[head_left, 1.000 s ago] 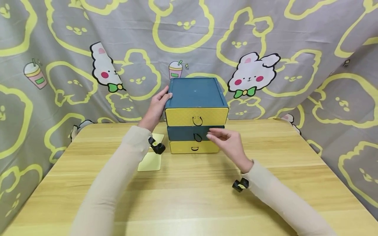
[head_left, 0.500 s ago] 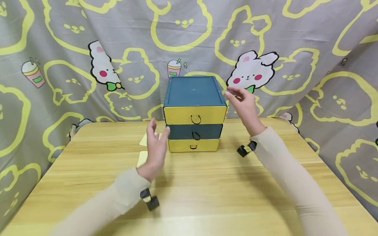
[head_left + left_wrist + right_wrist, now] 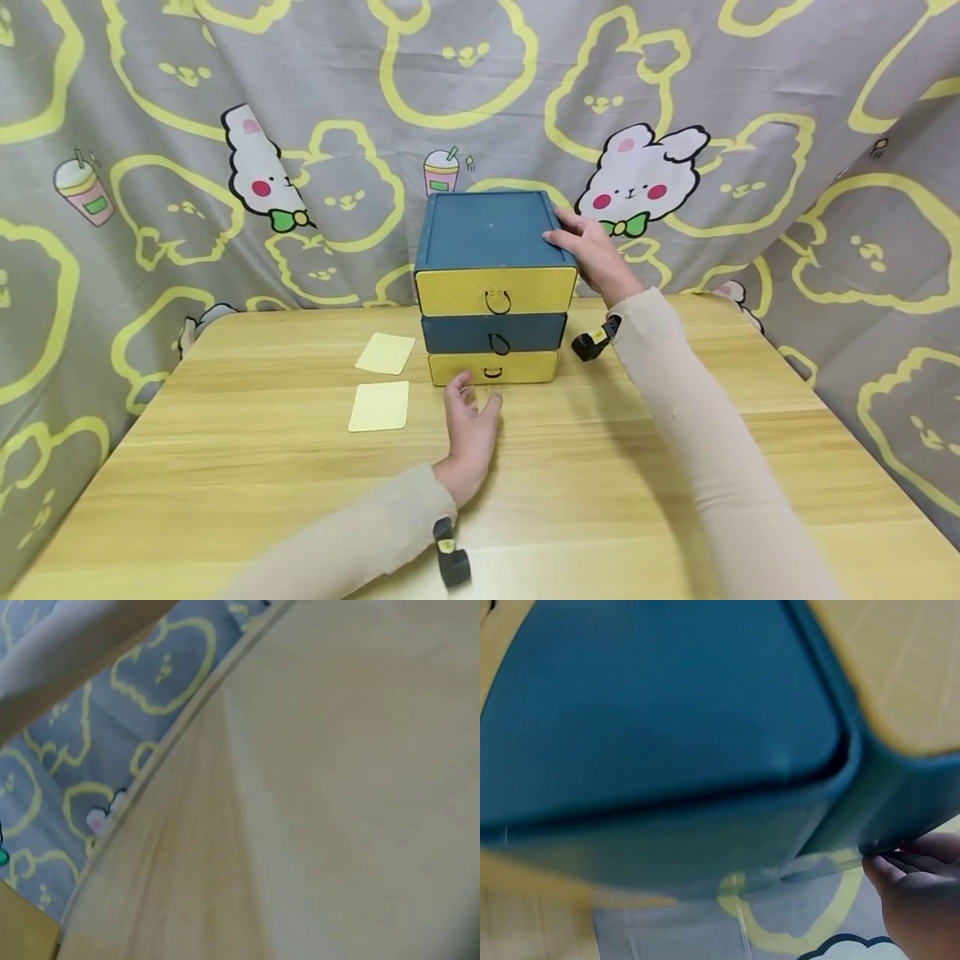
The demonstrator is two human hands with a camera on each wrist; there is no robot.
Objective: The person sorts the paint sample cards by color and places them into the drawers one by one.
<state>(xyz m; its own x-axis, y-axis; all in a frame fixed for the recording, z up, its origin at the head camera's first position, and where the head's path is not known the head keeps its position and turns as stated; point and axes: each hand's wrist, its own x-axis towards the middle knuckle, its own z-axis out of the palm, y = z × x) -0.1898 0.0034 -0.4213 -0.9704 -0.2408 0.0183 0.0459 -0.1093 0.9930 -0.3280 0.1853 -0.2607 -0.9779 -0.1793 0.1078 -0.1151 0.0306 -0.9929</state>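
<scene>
A three-drawer box (image 3: 491,229) has a blue top, a yellow top drawer (image 3: 457,292), a blue middle drawer (image 3: 453,333) and a yellow bottom drawer (image 3: 532,367); all are closed, each with a black loop handle. My right hand (image 3: 592,250) rests on the box's upper right edge, thumb on top. In the right wrist view that hand (image 3: 922,889) touches the side of the box (image 3: 652,697). Just in front of the bottom drawer, my left hand (image 3: 472,429) has its fingers loosely bent and holds nothing. The left wrist view shows no left fingers.
Two pale yellow square cards (image 3: 386,353) lie on the wooden table (image 3: 225,467) left of the box, one nearer the front. Behind the table hangs a grey curtain (image 3: 330,67) with yellow outlines and rabbit prints.
My left hand has left the box's left side and moved down and right to the bottom drawer's front. My right hand has risen from the middle drawer to the upper right edge.
</scene>
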